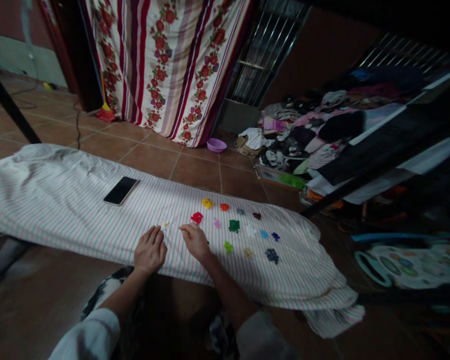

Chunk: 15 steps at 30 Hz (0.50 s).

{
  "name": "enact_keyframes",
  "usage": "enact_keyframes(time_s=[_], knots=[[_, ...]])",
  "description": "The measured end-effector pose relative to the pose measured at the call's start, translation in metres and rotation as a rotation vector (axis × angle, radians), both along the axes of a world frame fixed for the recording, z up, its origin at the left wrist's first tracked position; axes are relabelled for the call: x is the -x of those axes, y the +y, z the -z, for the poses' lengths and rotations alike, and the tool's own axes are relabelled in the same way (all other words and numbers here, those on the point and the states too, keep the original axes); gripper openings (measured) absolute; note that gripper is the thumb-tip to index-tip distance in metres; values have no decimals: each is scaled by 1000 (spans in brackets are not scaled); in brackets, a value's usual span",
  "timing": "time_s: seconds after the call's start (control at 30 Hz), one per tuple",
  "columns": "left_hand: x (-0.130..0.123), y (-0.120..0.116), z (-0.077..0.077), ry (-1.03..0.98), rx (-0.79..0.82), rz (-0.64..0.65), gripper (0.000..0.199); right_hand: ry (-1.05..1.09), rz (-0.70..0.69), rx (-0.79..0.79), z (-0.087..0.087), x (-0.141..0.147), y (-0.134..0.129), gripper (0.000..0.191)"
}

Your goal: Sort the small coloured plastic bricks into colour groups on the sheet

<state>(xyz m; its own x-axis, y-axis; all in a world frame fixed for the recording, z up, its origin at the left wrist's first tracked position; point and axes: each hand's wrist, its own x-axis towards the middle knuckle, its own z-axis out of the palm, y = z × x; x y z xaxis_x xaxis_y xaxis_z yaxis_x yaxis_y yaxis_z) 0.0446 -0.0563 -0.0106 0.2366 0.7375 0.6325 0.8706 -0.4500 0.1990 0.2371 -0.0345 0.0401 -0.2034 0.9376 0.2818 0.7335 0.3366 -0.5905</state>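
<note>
Keeping the wrists low over the striped cloth [97,227] should steady such fine work; the left hand [150,249] lies palm down, fingers bent and close together, and whether it grips anything cannot be told; the right hand [195,241] is turned inward across from it, thumb and forefinger drawn toward each other, though one cannot tell whether they pinch a piece; just beyond the left fingertips, the small white and yellow pieces [165,225] lie on the cloth; these likely call for a light pinch from above, with the left hand still beside them so nothing rolls; the red pile [197,217], just past the right hand, could be scattered by a careless knuckle; beyond it sits the yellow pile [207,203], best kept apart from its neighbours.
</note>
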Motion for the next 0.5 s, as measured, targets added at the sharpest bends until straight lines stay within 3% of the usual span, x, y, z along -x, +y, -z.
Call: enact_keyframes(time_s=[0.17, 0.33, 0.5], knots=[[0, 0, 1, -3, 12, -10, 34, -24, -39, 70, -1, 35, 7, 28], [0, 0, 2, -33, 27, -5, 36, -65, -37, 144, 2, 52, 12, 28], [-1, 0, 1, -41, 23, -11, 35, -89, 66, 174, 1, 61, 14, 25]])
